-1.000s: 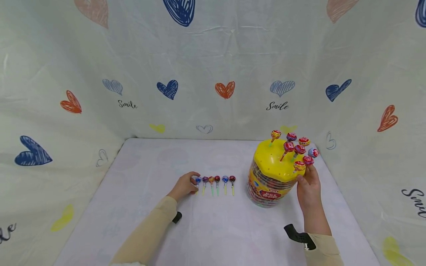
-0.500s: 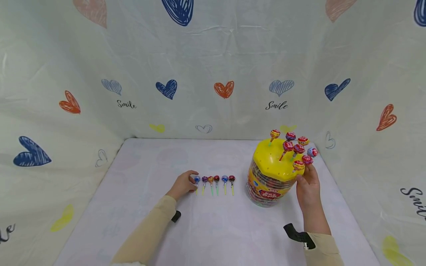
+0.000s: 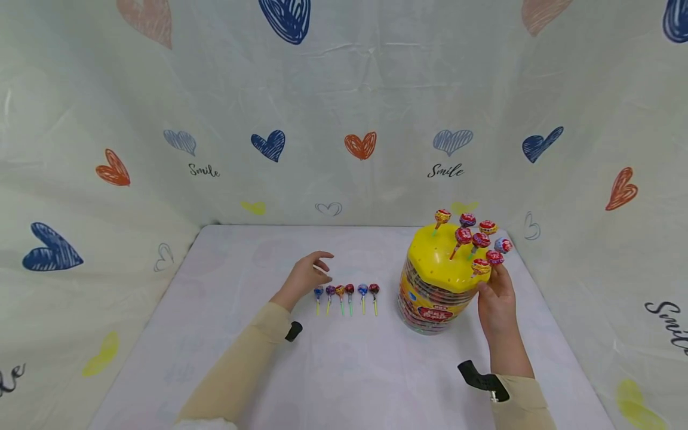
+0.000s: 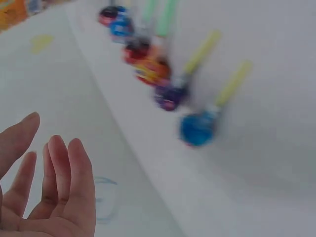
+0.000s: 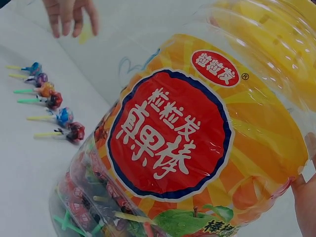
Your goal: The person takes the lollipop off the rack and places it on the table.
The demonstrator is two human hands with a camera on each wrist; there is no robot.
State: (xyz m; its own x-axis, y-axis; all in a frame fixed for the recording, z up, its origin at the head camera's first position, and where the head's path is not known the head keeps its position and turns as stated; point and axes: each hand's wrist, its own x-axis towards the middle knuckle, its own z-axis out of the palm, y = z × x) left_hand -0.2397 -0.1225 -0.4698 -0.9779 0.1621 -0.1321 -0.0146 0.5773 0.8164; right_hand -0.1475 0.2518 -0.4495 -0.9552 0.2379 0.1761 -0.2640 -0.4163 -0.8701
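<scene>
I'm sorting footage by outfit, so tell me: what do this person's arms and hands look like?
The left hand and right hand are bare, without gloves. A plain beige fabric left sleeve and a matching right sleeve cover the arms. A small black attachment shows by the left cuff; a longer, bent black piece by the right.

Dim light, soft shadows, left-wrist lollipops (image 4: 196,129) blurred

Labelled jar (image 5: 170,126), right hand (image 5: 305,200) seemingly gripping it, 6 lollipops (image 5: 54,100) lined up
</scene>
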